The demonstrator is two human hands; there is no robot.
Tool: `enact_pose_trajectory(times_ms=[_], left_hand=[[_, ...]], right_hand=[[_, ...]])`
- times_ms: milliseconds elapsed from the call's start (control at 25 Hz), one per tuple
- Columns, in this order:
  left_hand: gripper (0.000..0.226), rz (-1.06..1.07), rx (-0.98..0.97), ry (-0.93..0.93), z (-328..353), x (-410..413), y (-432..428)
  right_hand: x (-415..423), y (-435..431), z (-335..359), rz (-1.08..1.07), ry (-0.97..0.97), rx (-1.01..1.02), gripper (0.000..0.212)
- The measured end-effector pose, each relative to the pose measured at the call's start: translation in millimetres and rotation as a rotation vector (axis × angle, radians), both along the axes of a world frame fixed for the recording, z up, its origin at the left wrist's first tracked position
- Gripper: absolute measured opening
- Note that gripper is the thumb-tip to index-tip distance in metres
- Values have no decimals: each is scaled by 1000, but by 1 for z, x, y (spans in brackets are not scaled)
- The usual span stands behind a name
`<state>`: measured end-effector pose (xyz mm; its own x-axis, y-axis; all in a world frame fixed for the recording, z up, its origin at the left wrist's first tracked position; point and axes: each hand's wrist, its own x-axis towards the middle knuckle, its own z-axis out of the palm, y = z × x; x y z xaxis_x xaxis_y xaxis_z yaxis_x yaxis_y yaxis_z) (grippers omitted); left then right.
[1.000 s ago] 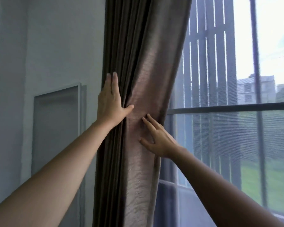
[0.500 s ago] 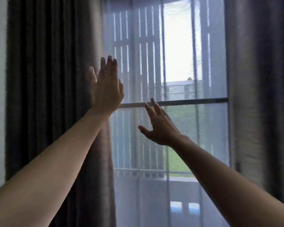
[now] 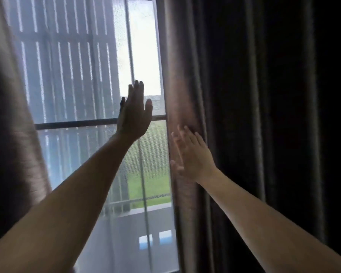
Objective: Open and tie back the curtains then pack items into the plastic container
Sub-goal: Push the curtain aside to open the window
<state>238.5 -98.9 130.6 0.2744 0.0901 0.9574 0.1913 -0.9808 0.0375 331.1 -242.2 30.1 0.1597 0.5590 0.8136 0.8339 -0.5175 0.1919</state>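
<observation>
With right hand [image 3: 193,154] flat and open against right curtain's [image 3: 234,115] inner edge, left hand [image 3: 135,113] open and empty in front of sheer curtain [image 3: 71,75]: gather folds fully, then sweep outward.

Dark brown right curtain [image 3: 244,115] hangs in deep vertical folds, its lit inner edge running straight down beside the window, covering everything to the right. Left curtain [image 3: 14,144], same brownish fabric, is pulled off to the left side, its edge slanting and blurred. Bright glass shows between the two.
</observation>
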Motion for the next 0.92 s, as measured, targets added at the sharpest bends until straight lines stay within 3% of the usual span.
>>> enact_pose_trajectory(times_ms=[280, 400, 920], left_hand=[[53, -338, 2, 183, -8, 126, -54], [54, -413, 14, 236, -4, 187, -87], [49, -888, 93, 178, 37, 377, -213]], right_hand=[[90, -51, -24, -410, -185, -49, 83], [134, -79, -20, -456, -189, -18, 86], [271, -198, -31, -892, -118, -75, 103]])
